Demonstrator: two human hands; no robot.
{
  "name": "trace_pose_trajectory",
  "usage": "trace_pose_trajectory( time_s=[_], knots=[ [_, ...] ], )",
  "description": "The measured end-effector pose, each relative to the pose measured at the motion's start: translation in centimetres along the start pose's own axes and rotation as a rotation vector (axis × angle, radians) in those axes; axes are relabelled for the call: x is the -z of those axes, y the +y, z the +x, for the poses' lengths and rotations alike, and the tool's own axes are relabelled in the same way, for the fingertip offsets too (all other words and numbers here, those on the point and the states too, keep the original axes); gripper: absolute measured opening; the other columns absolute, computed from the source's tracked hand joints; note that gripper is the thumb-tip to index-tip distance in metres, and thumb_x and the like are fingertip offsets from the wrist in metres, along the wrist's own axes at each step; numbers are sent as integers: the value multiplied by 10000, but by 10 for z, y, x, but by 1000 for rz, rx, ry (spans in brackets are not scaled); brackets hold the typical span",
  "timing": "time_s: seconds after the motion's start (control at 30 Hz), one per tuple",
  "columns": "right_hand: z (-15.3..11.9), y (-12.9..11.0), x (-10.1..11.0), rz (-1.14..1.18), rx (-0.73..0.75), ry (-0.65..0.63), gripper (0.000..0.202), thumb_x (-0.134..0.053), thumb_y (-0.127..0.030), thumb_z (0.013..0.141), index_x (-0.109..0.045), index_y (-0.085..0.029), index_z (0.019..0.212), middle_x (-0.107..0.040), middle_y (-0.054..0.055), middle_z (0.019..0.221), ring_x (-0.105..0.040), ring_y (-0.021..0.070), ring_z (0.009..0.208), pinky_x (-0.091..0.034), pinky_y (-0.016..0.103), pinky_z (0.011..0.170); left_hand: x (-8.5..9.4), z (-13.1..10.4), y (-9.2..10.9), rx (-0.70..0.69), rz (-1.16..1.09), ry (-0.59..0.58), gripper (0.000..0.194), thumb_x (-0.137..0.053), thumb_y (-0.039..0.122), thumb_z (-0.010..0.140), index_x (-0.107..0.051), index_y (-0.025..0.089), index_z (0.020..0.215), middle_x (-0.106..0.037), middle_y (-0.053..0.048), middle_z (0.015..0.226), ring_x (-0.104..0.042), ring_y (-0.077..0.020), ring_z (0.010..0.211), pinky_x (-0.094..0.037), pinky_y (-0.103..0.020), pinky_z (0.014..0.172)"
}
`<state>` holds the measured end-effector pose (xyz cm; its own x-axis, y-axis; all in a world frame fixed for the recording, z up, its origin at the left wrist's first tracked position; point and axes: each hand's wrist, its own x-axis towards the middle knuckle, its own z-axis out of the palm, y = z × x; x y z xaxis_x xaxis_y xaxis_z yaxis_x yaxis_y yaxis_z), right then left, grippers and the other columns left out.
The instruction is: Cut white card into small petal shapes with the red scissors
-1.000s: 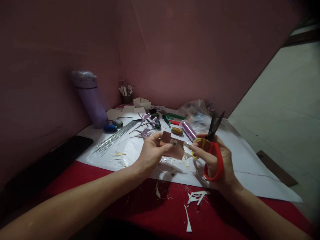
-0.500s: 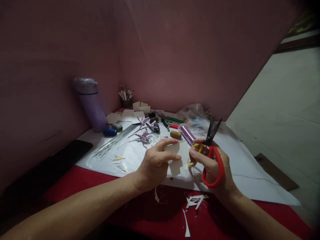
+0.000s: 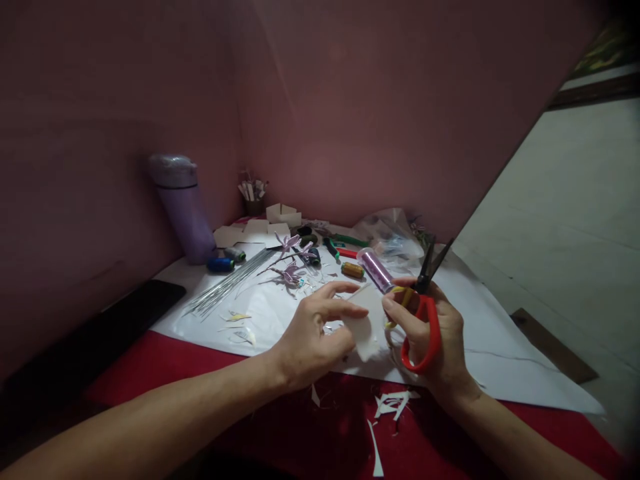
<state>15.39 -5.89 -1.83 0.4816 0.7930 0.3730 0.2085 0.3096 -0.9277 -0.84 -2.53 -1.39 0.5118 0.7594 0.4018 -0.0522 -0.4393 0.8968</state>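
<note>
My left hand (image 3: 323,327) has its fingers and thumb on a small pale card (image 3: 366,323), which is tilted up off the white sheet. In my right hand (image 3: 435,327) are scissors with red handles (image 3: 434,337), their dark blades apart and pointing up and away. A yellow loop-shaped piece (image 3: 400,298) is also between the fingers of that hand. Just beyond it lies a clear tube of purple material (image 3: 375,269), with a gold thread spool (image 3: 353,269) to its left.
Purple wire flowers (image 3: 290,270), a bundle of wires (image 3: 233,280) and a blue spool (image 3: 221,265) lie left of centre. A purple bottle (image 3: 185,210) stands at the back left. Paper scraps (image 3: 395,403) lie on the red cloth (image 3: 300,433) in front.
My left thumb and fingers have come onto the pale card, and its near end has lifted. The scissors in my right hand have shifted slightly and tilted further right.
</note>
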Motion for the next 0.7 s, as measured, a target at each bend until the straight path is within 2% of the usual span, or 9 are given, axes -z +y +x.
trace_pose_trajectory(
  time_s=[0.07, 0.17, 0.27, 0.33, 0.4, 0.5, 0.6, 0.7],
  knots=[
    [-1, 1, -1, 1, -1, -3, 255, -697, -216, 666, -556, -196, 877, -579, -30, 626, -532, 128, 507, -417, 236, 456, -2, 1, -2, 37, -22, 4, 234, -557, 73, 670, -713, 164, 819, -574, -85, 1130, -567, -209, 992, -484, -297, 801],
    [-5, 3, -2, -21, 52, -40, 252, -691, -203, 681, -557, -200, 894, -597, -22, 657, -550, 131, 543, -436, 245, 495, -6, 3, -6, 128, -83, 74, 64, -623, 175, 709, -654, 153, 761, -620, -51, 850, -591, -156, 768, -478, -257, 663],
    [-12, 4, -2, -69, 145, -117, 251, -668, -182, 717, -559, -214, 941, -602, -21, 691, -556, 130, 564, -448, 252, 519, -6, 6, -10, 223, -256, 125, 260, -658, 171, 683, -573, 186, 928, -587, 8, 741, -559, -117, 607, -440, -231, 540],
    [-15, 4, -2, -110, 204, -167, 246, -647, -176, 745, -555, -225, 967, -602, -21, 711, -554, 130, 571, -454, 256, 527, -5, 8, -11, 295, -359, 107, 357, -694, 159, 634, -561, 176, 965, -593, 14, 717, -554, -112, 576, -429, -230, 532],
    [-17, 2, 0, -155, 251, -163, 240, -639, -174, 758, -555, -231, 975, -601, -22, 723, -556, 132, 577, -465, 265, 543, -2, 11, -12, 377, -413, 95, 288, -720, 165, 595, -600, 134, 856, -614, -7, 689, -557, -113, 574, -429, -238, 560],
    [-16, 0, 2, -198, 297, -78, 233, -649, -178, 756, -564, -231, 966, -595, -21, 717, -566, 143, 588, -479, 277, 559, -1, 13, -14, 447, -431, 150, 198, -734, 185, 577, -596, 120, 703, -635, -32, 680, -566, -119, 585, -423, -245, 579],
    [-17, -1, 1, -241, 319, -63, 227, -662, -190, 748, -575, -226, 955, -591, -24, 694, -565, 143, 580, -485, 276, 563, -2, 12, -14, 480, -432, 182, 216, -731, 207, 591, -568, 143, 717, -627, -18, 633, -566, -131, 548, -406, -246, 536],
    [-20, 0, -3, -269, 299, -91, 239, -679, -214, 739, -582, -225, 957, -595, -26, 686, -569, 136, 567, -483, 257, 537, -6, 11, -14, 504, -459, 143, 230, -729, 218, 600, -573, 148, 754, -634, -18, 620, -569, -138, 527, -401, -248, 520]
  ],
)
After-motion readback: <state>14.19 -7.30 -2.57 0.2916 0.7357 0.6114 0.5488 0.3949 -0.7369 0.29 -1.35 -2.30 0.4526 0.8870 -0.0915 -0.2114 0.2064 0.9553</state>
